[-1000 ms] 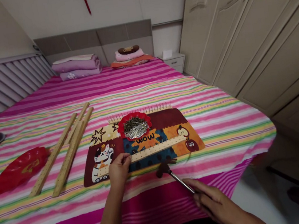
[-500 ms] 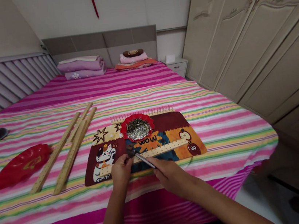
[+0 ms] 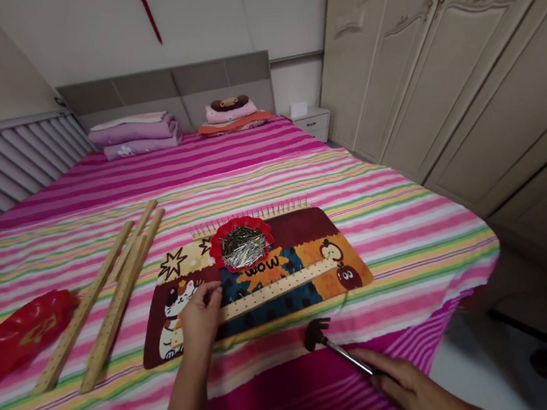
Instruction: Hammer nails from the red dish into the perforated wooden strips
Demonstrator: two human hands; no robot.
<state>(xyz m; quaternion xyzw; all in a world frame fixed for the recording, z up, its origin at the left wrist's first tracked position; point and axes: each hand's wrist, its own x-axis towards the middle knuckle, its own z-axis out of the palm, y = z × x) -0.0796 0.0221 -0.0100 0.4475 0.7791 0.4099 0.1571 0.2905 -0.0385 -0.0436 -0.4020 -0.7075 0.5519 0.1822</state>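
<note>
My right hand [image 3: 399, 373] grips a claw hammer [image 3: 346, 355], its dark head over the bedspread in front of the mat. A pale wooden strip [image 3: 279, 289] with rows of holes lies across a patterned mat [image 3: 287, 233]. A few thin nails stand up from its middle part. At the strip's left part is my left hand [image 3: 201, 316], thumb and fingers pinched together. What they hold, if anything, is too small to make out. Behind the strip, a red scalloped bowl [image 3: 216, 255] holds many loose nails [image 3: 244, 246].
Another strip [image 3: 282, 210] bristling with upright nails lies along the mat's back edge. Several wooden strips [image 3: 112, 320] and a red plate [image 3: 23, 335] lie to the left on the striped bedspread [image 3: 408, 234]. Folded bedding [image 3: 136, 135] sits by the headboard; wardrobes [image 3: 418, 78] stand at right.
The hammer swung in over the strip beside my left hand, then back out to the right. My left hand has shifted slightly left along the strip. The view has turned a little.
</note>
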